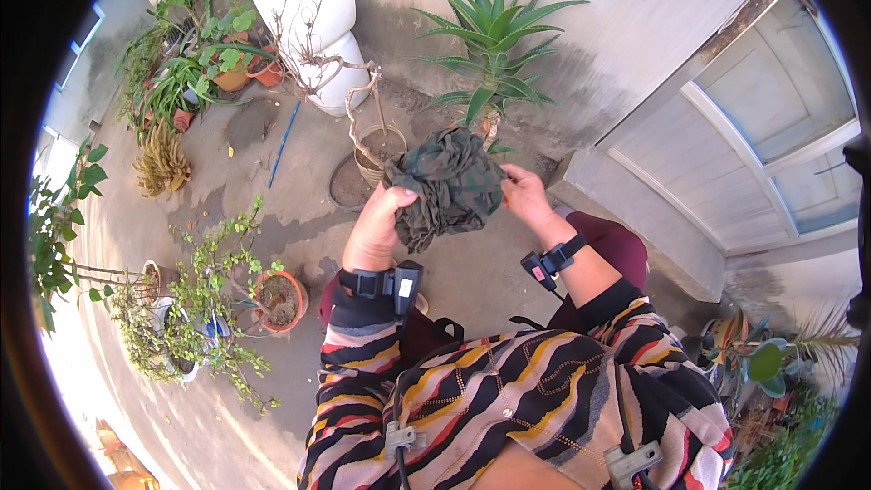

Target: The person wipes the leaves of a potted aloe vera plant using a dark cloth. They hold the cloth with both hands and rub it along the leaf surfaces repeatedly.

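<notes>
A bunched-up piece of dark green camouflage cloth [449, 184] is held up in front of me, between my two hands. My left hand [381, 221] grips its left side, thumb on top and the fingers hidden beneath the folds. At the cloth's right edge, my right hand [525, 194] pinches the fabric between thumb and fingertips. Behind the cloth stand a beige pot [384, 143] with a bare twisted stem and a tall aloe plant [493, 34] against the wall.
A white plastic container [306, 7] stands by the wall. Potted plants [231, 71] crowd the far left, and a leafy shrub in an orange pot [280, 301] is nearer. A blue stick [283, 144] lies on the concrete. At right are a step [639, 218] and a door [782, 102].
</notes>
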